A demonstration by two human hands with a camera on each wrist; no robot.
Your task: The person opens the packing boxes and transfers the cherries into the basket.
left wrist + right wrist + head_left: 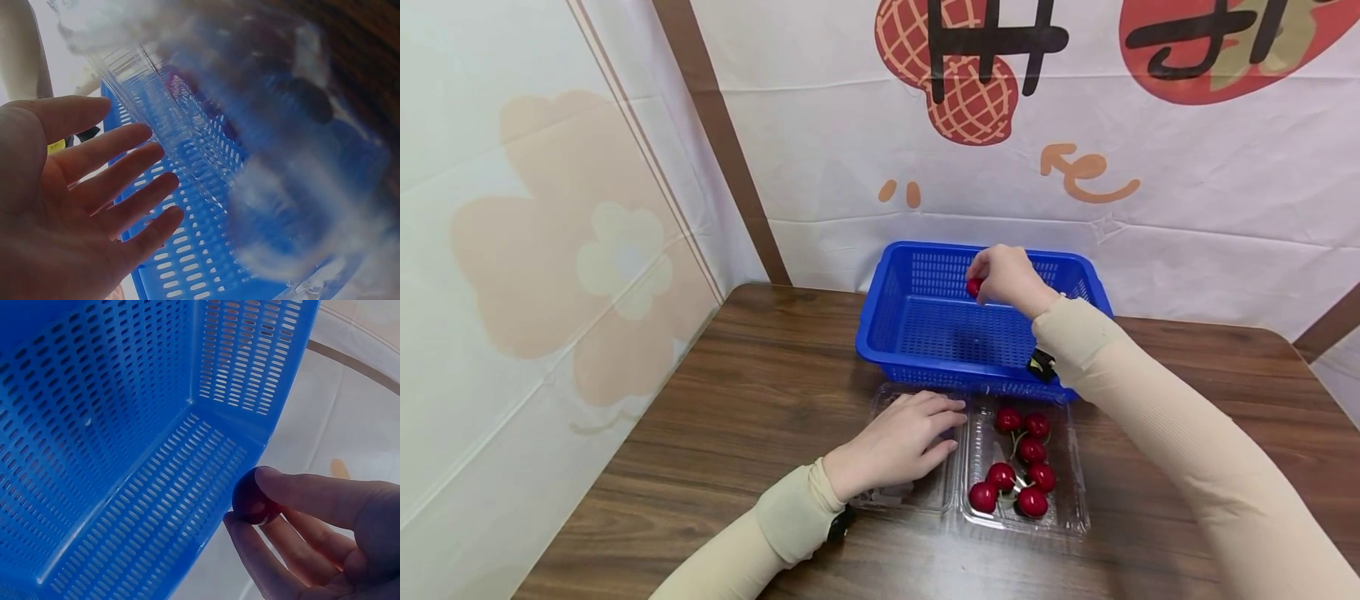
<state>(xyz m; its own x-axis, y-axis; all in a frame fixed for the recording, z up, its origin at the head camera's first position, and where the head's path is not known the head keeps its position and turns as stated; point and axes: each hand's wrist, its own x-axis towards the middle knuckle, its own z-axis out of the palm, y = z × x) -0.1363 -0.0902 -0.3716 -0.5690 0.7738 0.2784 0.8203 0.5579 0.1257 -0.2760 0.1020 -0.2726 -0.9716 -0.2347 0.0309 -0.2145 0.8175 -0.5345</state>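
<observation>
Over the blue plastic basket, my right hand pinches a dark red cherry between thumb and fingertips. The right wrist view has the cherry close by the basket's rim. My left hand lies with fingers extended over the lid half of a clear plastic clamshell box. Several red cherries, some with green stems, sit in the box's right half. Seen from the left wrist, the left hand's fingers are spread near the clear plastic, with the blue basket behind.
A brown wooden table carries the basket and the box. Right behind the basket hangs a white printed cloth, and another cloth panel borders the table at the left. The box lies close against the basket's near side.
</observation>
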